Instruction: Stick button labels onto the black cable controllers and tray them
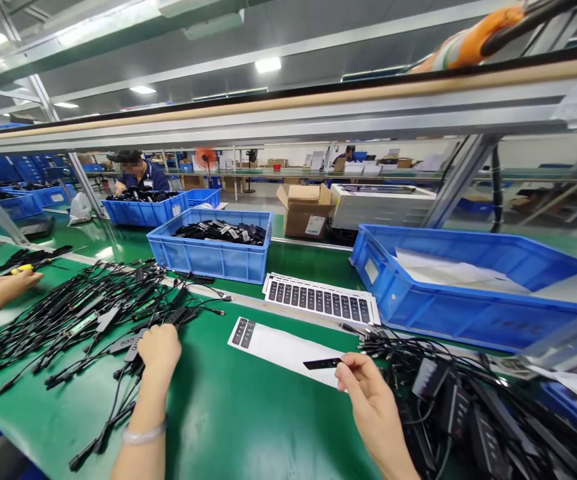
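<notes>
My right hand (376, 407) pinches a narrow black adhesive label (322, 364) between thumb and fingers. Under it lies a white backing sheet (283, 350) with two dark labels left at its far left end. My left hand (159, 352) is closed, fingers curled down at the near edge of a pile of black cables (83, 313) with flat inline boxes. A grey-looking cable box (124, 342) lies against its fingers, which hide whatever they grip. Beyond the backing sheet are stacked label sheets (318, 300) with rows of dark labels.
More boxed cables (473, 407) heap at the right. A blue bin (208, 257) of black parts and a blue bin (448, 310) with white papers stand behind. At far left, another person's hand (16, 283) holds something yellow. A metal beam (288, 127) crosses above the green table (248, 427).
</notes>
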The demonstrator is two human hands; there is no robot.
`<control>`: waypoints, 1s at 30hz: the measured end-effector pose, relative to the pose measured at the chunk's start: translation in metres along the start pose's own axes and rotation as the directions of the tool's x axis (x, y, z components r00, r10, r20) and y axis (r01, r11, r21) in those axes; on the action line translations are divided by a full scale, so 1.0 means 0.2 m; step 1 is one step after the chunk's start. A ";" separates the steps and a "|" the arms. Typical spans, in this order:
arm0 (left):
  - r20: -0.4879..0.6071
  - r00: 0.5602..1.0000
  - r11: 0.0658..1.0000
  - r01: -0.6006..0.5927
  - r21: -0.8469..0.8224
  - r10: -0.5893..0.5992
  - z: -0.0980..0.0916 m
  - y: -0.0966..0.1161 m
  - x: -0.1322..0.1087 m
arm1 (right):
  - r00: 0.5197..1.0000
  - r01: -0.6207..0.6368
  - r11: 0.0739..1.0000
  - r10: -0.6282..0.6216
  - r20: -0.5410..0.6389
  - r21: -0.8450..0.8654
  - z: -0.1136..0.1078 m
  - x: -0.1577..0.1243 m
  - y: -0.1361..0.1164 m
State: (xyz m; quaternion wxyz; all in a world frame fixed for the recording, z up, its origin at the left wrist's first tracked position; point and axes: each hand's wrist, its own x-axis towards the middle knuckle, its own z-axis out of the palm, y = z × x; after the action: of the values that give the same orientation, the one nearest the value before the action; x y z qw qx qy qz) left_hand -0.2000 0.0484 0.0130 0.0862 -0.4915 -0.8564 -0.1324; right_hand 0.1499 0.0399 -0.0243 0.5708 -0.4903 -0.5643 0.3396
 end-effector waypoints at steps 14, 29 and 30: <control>0.505 0.700 0.226 0.457 -0.860 0.505 0.15 0.66 -0.49 | 0.993 -0.120 0.962 0.115 0.033 0.247 0.01 -0.03 0.03; 0.556 0.316 0.095 0.804 -0.587 0.769 0.07 0.68 -0.66 | 0.950 -0.278 0.927 0.225 0.217 0.251 0.03 -0.05 -0.04; 0.556 0.318 0.092 0.804 -0.587 0.768 0.07 0.67 -0.67 | 0.948 -0.284 0.926 0.232 0.220 0.249 0.03 -0.05 -0.04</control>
State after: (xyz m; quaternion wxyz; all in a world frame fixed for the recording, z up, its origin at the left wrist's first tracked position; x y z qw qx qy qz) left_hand -0.0167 0.0088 -0.0191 -0.7944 -0.3411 -0.3592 -0.3516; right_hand 0.1405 0.0288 -0.0205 0.5287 -0.4417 -0.4921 0.5322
